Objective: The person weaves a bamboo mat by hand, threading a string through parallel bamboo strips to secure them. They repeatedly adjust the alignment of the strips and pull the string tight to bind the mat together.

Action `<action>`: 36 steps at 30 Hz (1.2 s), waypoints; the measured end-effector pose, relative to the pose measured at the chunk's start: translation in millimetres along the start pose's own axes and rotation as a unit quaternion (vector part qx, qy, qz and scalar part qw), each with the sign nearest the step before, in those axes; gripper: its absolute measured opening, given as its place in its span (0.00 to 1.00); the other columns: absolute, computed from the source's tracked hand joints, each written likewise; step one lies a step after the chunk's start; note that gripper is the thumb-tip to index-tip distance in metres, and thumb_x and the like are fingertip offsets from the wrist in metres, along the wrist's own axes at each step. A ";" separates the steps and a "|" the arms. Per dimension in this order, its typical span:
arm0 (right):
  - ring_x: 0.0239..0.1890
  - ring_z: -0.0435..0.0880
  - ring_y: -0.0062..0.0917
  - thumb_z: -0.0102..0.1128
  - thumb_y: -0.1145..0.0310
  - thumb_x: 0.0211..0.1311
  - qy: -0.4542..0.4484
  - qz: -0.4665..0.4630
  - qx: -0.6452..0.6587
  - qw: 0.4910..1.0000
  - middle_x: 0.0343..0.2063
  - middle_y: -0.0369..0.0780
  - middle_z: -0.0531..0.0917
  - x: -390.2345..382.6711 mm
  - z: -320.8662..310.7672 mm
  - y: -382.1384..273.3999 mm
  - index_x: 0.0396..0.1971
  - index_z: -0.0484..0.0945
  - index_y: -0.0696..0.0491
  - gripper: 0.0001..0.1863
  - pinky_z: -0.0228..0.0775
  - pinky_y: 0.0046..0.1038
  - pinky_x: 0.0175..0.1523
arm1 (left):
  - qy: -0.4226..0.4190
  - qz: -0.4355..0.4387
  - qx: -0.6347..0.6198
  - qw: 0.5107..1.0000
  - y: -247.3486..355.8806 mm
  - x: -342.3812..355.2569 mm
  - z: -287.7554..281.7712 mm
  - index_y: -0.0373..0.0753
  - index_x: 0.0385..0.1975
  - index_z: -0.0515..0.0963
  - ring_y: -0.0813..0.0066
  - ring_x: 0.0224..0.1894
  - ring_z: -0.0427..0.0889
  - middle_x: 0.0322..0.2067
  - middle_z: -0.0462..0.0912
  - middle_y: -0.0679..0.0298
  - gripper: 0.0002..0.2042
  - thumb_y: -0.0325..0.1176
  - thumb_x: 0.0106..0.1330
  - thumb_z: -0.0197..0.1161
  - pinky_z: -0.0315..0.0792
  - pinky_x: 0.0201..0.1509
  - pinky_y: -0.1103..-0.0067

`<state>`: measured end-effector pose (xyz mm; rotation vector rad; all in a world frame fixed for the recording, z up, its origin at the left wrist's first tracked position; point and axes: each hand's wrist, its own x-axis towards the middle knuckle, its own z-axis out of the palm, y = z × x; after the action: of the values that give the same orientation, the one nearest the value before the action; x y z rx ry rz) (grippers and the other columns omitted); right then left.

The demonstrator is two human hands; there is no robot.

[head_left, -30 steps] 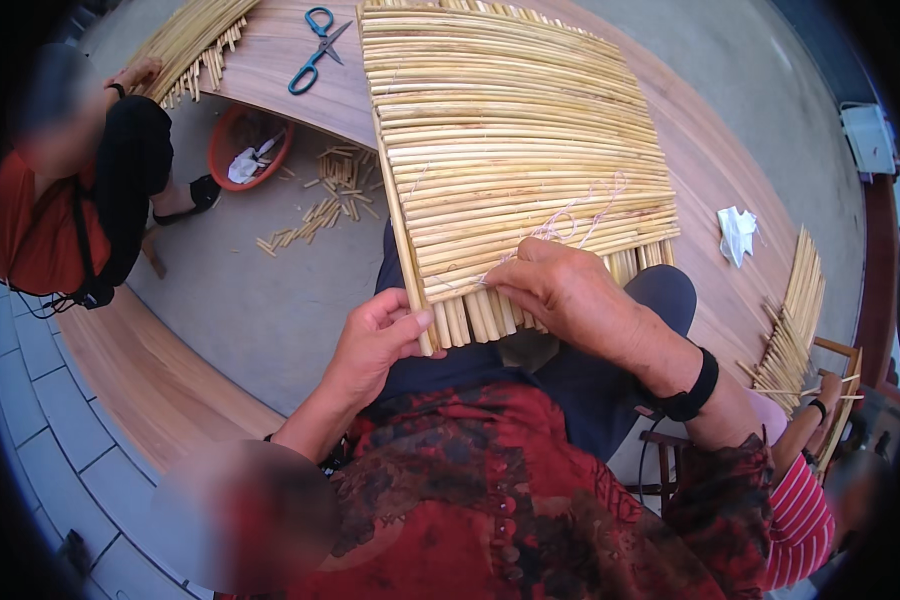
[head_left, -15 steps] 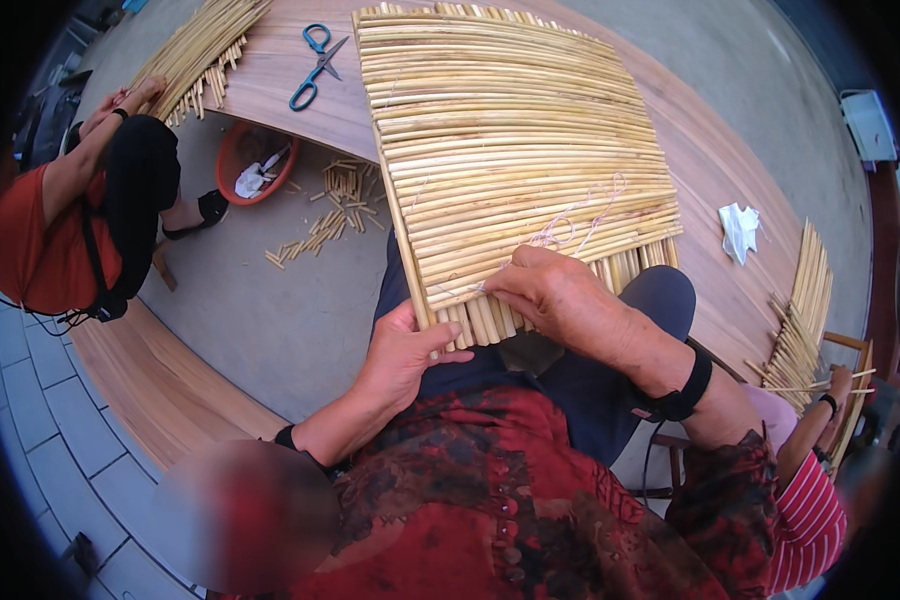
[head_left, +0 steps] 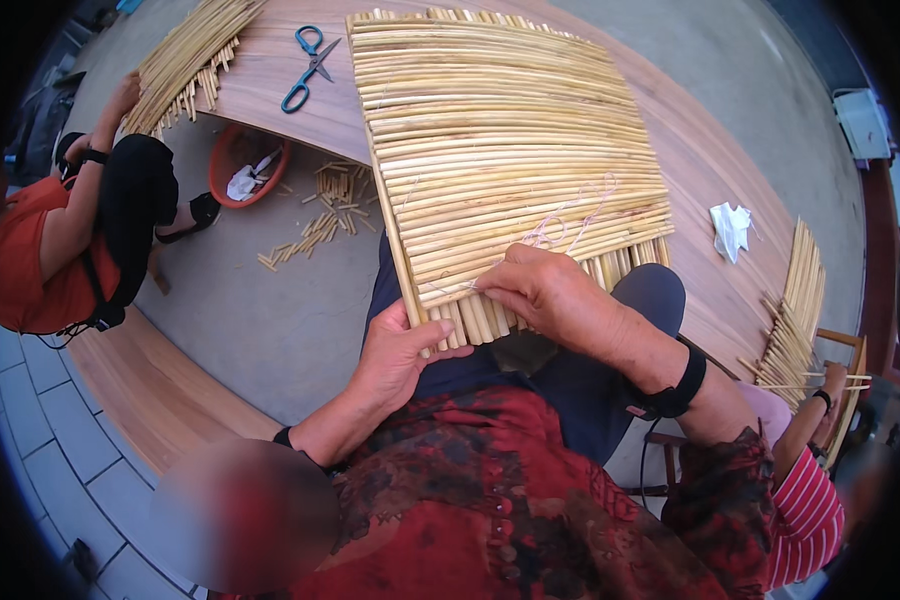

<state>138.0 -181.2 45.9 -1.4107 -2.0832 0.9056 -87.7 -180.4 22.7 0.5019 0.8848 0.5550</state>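
A panel of straw-coloured reed sticks, laid side by side, leans from the wooden table down to my lap. Shorter sticks running the other way stick out beneath its near edge. My left hand is closed on the near left corner, thumb on top and fingers underneath. Close to that edge, my right hand pinches a thin thread against the sticks, its fingertips pressed together. Pale pink thread lies in loose loops on the panel just beyond the right hand. Whether a needle is in the pinch cannot be seen.
Blue-handled scissors and a crumpled white tissue lie on the table. An orange basin and cut stick pieces are on the floor. Co-workers at left and right handle reed bundles.
My hands keep their grips, with hardly any movement beside a slight shift of the whole view. The left co-worker's hand has moved up along the reed bundle.
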 end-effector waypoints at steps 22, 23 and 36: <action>0.33 0.81 0.43 0.59 0.71 0.59 -0.032 -0.027 -0.041 0.998 0.26 0.45 0.78 6.5 -11.2 -8.1 0.33 0.83 0.53 0.06 0.73 0.40 0.36 | 0.037 0.037 0.086 0.995 9.5 8.1 -1.8 0.28 0.48 0.76 0.77 0.34 0.84 0.36 0.84 0.60 0.16 0.37 0.74 0.54 0.80 0.37 0.79; 0.33 0.81 0.43 0.59 0.71 0.59 -0.035 -0.026 -0.042 0.998 0.26 0.45 0.78 6.7 -11.2 -8.0 0.33 0.83 0.53 0.06 0.74 0.40 0.37 | 0.040 0.036 0.085 0.995 9.6 8.0 -1.1 0.28 0.48 0.76 0.77 0.34 0.83 0.36 0.84 0.60 0.16 0.37 0.74 0.54 0.80 0.37 0.79; 0.34 0.81 0.44 0.59 0.70 0.59 -0.049 -0.015 -0.029 0.998 0.27 0.46 0.79 8.0 -13.5 -7.4 0.34 0.83 0.53 0.07 0.74 0.40 0.38 | 0.048 0.041 0.079 0.995 8.0 6.9 -0.3 0.28 0.48 0.77 0.79 0.34 0.83 0.36 0.84 0.60 0.16 0.38 0.74 0.54 0.79 0.37 0.80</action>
<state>139.7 -172.1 60.6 -1.3859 -2.2132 0.9252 -86.3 -169.9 23.6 0.6624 1.0083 0.5913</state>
